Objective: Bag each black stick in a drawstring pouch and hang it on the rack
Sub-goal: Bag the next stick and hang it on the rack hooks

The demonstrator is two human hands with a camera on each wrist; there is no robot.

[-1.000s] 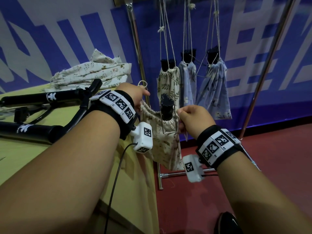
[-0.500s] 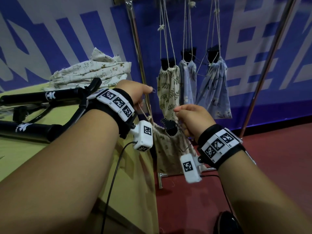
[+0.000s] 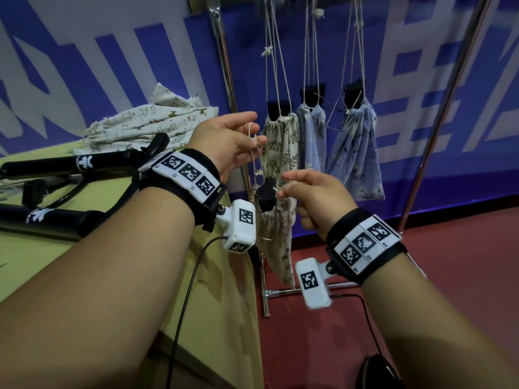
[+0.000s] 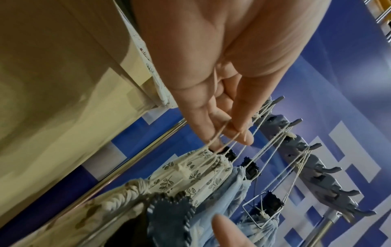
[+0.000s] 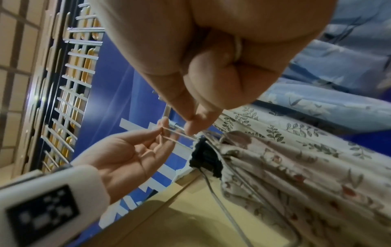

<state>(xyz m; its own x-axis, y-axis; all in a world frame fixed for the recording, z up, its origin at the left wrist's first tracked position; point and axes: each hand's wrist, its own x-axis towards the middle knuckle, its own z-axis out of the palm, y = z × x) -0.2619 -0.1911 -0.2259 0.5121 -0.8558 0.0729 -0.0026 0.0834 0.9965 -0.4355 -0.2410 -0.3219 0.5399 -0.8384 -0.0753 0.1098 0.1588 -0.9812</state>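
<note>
the pouch (image 3: pixel 276 234) has dropped to hang cinched from its cord (image 3: pixel 255 141), looped over the left hand (image 3: pixel 224 144) fingers; the right hand (image 3: pixel 311 197) pinches the cord, ready for the rack (image 3: pixel 222 51).

This looks like a staged recording space, not a home: a blue printed banner (image 3: pixel 421 80) with large white characters covers the back wall, a chrome garment rack (image 3: pixel 438 113) stands on a dark red floor (image 3: pixel 463 262) (smooth, like sports flooring), and a yellow-green worktop (image 3: pixel 33 265) sits beside it.

3 bagged pouches (image 3: pixel 317 136) hang on the rack (image 3: pixel 224 66) right of the table (image 3: pixel 42 262).
</note>
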